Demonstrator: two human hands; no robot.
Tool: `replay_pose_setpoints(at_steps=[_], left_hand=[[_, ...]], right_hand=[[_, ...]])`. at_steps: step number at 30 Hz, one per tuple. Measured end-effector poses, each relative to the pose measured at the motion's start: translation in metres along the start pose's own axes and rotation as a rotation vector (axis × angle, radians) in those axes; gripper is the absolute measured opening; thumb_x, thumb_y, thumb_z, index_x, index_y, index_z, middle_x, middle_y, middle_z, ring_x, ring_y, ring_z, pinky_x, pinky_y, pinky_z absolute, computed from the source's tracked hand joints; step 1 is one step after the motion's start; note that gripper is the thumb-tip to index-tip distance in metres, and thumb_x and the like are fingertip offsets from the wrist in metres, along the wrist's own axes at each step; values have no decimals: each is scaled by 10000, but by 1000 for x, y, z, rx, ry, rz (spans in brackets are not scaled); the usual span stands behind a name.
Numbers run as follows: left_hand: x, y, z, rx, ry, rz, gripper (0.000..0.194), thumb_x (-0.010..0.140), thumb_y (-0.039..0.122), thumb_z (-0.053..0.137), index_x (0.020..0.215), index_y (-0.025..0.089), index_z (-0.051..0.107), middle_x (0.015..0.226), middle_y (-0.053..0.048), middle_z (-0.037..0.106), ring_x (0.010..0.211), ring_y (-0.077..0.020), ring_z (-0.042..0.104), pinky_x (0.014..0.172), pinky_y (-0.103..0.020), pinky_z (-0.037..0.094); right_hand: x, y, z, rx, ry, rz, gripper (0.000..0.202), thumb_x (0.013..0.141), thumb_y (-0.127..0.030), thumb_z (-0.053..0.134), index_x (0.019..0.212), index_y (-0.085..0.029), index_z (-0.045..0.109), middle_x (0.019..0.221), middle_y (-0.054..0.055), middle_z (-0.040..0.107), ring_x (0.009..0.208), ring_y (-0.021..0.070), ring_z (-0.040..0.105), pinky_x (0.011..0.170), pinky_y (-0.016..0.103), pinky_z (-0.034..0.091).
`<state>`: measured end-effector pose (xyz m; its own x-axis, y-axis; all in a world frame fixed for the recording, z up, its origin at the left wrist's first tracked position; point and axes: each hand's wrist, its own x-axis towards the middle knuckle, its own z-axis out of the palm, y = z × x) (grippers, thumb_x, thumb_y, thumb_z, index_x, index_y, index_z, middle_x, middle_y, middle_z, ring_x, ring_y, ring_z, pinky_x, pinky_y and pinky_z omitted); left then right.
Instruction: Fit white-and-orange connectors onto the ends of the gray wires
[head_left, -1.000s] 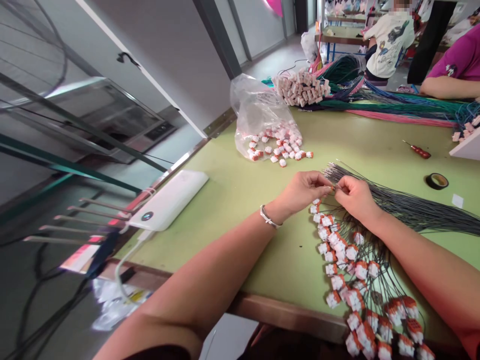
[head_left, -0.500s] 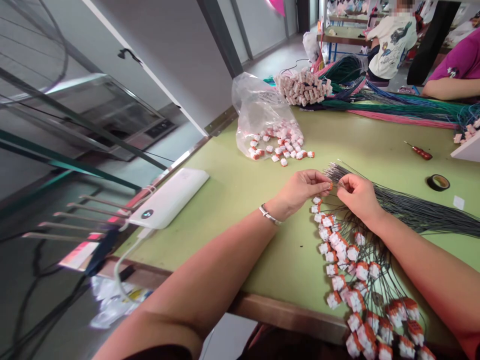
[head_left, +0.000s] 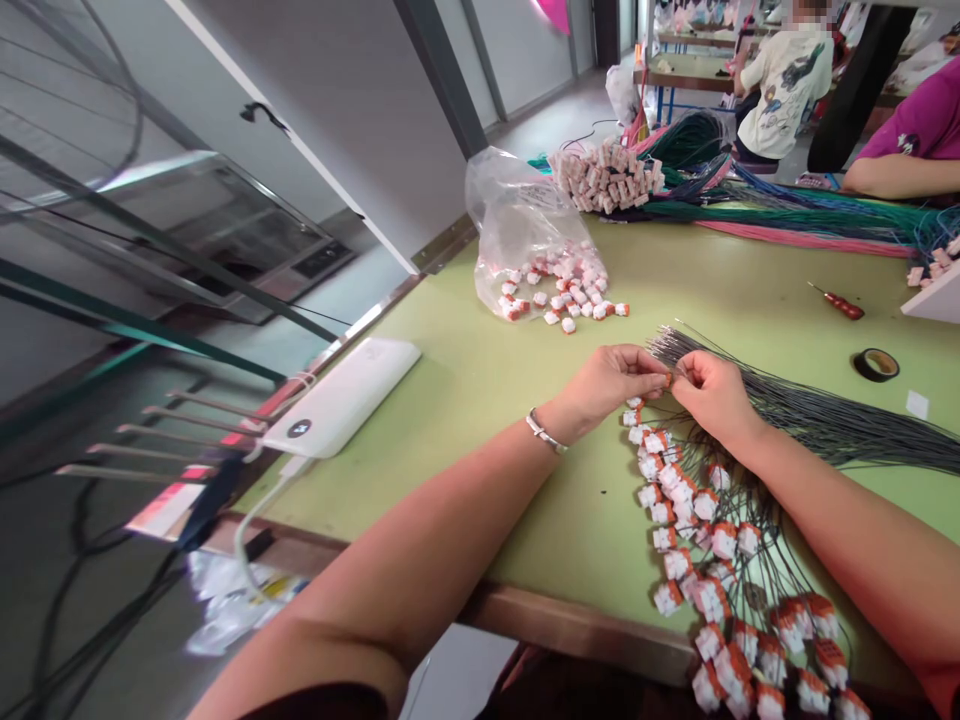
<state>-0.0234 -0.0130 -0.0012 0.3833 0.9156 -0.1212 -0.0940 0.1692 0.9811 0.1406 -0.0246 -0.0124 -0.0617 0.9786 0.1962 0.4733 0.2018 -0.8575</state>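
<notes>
My left hand (head_left: pixel 606 388) pinches a small orange and white connector (head_left: pixel 667 380), mostly covered by the fingertips. Against it, my right hand (head_left: pixel 712 395) is closed in a pinch on a thin dark wire, whose end is hidden between the two hands. Just behind them lie the bare metal tips of a bundle of dark wires (head_left: pixel 840 420), which runs off to the right. Below my hands, many white and orange connectors (head_left: pixel 682 490) with wires attached spread down to the table's near edge.
A clear plastic bag (head_left: pixel 517 220) spills loose connectors (head_left: pixel 577 295) at the back. A white power bank (head_left: pixel 345 395) sits at the left edge. To the right are a red-handled awl (head_left: pixel 840 302) and black tape (head_left: pixel 876 365). Coloured wire bundles (head_left: pixel 787 215) and another person's arm (head_left: pixel 900 178) lie beyond.
My left hand has shifted slightly right with the connector, up against the right fingertips. My right hand has barely moved.
</notes>
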Motion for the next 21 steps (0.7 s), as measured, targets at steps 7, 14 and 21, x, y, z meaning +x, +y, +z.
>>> replay_pose_setpoints(at_steps=[7,14,21], left_hand=[[-7,16,-16,219,-165,15,129,656,211,746,736,131,684,628,-19,661,556,-97,576,567,-229,463],[-4,33,-46,731,-151,203,111,732,256,678,710,164,736,753,-59,694,684,-163,614,686,-279,480],[28,5,-88,1229,554,214,227,782,200,608,964,135,727,1003,-156,653,960,-293,584,866,-390,437]], right_hand=[[3,-6,-12,-1,-24,-92,123,725,-305,580,685,-191,601,594,-12,564,543,121,477,537,254,369],[8,-22,-31,-85,-137,46,273,751,-418,653,616,-180,663,527,9,585,463,115,435,472,271,324],[10,-22,-27,388,-304,458,228,623,-258,788,776,-152,656,622,37,660,455,93,528,467,248,488]])
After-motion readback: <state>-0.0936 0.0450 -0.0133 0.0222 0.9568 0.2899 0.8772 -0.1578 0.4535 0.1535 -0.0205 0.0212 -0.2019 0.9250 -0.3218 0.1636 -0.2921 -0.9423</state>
